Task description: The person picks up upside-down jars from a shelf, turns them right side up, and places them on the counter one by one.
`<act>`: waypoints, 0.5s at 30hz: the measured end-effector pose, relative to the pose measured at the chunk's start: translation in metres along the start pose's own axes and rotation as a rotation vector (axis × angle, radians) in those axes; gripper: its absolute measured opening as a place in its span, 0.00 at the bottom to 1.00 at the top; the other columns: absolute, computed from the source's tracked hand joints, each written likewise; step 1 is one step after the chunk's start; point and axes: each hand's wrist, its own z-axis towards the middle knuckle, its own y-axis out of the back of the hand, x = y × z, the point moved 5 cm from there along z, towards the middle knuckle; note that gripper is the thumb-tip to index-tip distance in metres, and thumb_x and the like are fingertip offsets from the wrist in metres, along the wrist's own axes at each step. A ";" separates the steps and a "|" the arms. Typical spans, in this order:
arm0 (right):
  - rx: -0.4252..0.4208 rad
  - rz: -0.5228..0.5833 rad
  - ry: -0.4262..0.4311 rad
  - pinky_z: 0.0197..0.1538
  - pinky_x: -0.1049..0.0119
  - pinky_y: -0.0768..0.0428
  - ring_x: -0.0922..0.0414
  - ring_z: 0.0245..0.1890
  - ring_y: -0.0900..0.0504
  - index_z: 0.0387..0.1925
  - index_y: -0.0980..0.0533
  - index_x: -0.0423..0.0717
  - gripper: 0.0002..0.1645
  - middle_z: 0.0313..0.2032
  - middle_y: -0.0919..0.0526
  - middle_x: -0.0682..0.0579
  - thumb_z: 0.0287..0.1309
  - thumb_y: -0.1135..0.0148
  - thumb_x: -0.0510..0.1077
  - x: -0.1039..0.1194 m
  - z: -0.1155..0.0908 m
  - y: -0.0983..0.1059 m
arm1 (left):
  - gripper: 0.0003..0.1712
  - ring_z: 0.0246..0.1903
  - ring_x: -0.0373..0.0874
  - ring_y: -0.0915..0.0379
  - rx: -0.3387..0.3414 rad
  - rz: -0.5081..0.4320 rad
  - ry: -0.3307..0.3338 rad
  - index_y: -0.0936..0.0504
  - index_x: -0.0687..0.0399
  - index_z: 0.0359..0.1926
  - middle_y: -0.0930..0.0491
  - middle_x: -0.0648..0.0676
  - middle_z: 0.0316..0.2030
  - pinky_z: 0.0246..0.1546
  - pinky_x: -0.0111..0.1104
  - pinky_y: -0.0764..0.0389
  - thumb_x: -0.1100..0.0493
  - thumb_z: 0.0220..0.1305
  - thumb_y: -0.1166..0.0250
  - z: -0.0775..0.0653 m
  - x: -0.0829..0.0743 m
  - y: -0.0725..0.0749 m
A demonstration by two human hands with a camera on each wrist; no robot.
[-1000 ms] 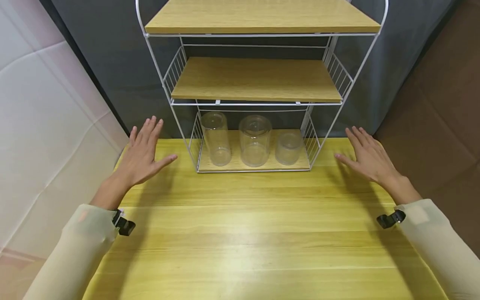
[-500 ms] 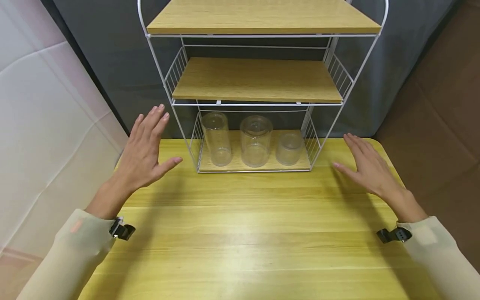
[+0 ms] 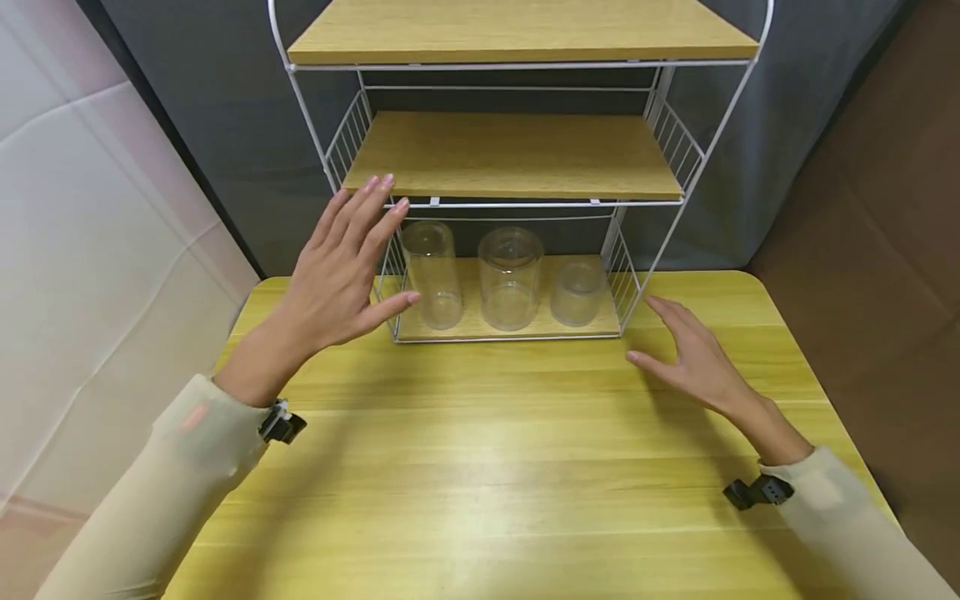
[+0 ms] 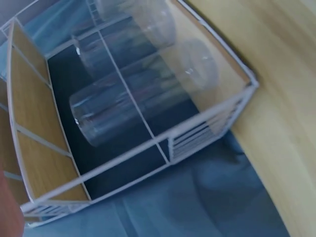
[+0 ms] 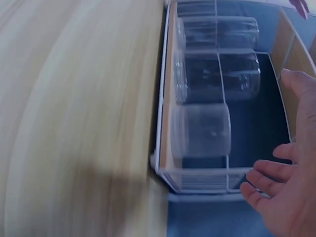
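Three clear glass jars stand in a row on the rack's bottom shelf (image 3: 468, 325). The tall narrow jar (image 3: 431, 275) is on the left, a wider jar (image 3: 511, 279) in the middle, and a short jar (image 3: 577, 293) on the right. My left hand (image 3: 337, 275), fingers straight and thumb spread, hovers in front of the rack's left side, its thumb tip overlapping the tall jar in the head view. Beyond the rack's lower right corner, my right hand (image 3: 693, 358) reaches inward above the table with thumb and fingers apart. Neither hand holds anything.
The white wire rack (image 3: 693, 179) has a wooden middle shelf (image 3: 510, 154) and top shelf (image 3: 525, 29). It stands at the back of the wooden table (image 3: 480, 467). A dark cloth (image 3: 247, 150) hangs behind, with white sheeting (image 3: 97, 250) left and brown (image 3: 885, 208) right.
My left hand has moved right and up, from beside the rack to in front of its left side. My right hand has come inward and slightly nearer, toward the rack's right corner. The jars stay put.
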 end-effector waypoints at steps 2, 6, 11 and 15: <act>-0.003 0.032 -0.011 0.68 0.26 0.33 0.30 0.75 0.36 0.81 0.41 0.39 0.56 0.76 0.35 0.32 0.61 0.24 0.55 0.002 0.004 -0.008 | 0.53 0.82 0.58 0.53 0.006 0.018 0.008 0.46 0.57 0.83 0.46 0.64 0.82 0.80 0.55 0.50 0.23 0.75 0.58 0.007 0.001 -0.002; -0.009 0.082 -0.049 0.68 0.27 0.32 0.30 0.74 0.34 0.82 0.44 0.39 0.59 0.77 0.37 0.32 0.61 0.24 0.56 0.003 0.011 -0.023 | 0.54 0.83 0.58 0.55 0.061 0.055 0.052 0.47 0.56 0.84 0.48 0.64 0.83 0.81 0.55 0.53 0.21 0.75 0.62 0.020 0.006 -0.007; -0.056 0.139 -0.102 0.66 0.30 0.28 0.30 0.68 0.27 0.83 0.45 0.39 0.62 0.78 0.39 0.32 0.59 0.24 0.59 0.003 0.023 -0.036 | 0.57 0.83 0.56 0.57 0.147 0.084 0.138 0.48 0.55 0.84 0.48 0.63 0.83 0.83 0.51 0.59 0.18 0.73 0.67 0.029 0.014 -0.013; -0.089 0.168 -0.129 0.68 0.31 0.28 0.28 0.69 0.28 0.82 0.46 0.35 0.64 0.79 0.41 0.31 0.57 0.23 0.60 0.006 0.033 -0.044 | 0.59 0.84 0.56 0.57 0.200 0.096 0.193 0.47 0.55 0.84 0.47 0.62 0.83 0.83 0.50 0.59 0.16 0.71 0.68 0.032 0.018 -0.017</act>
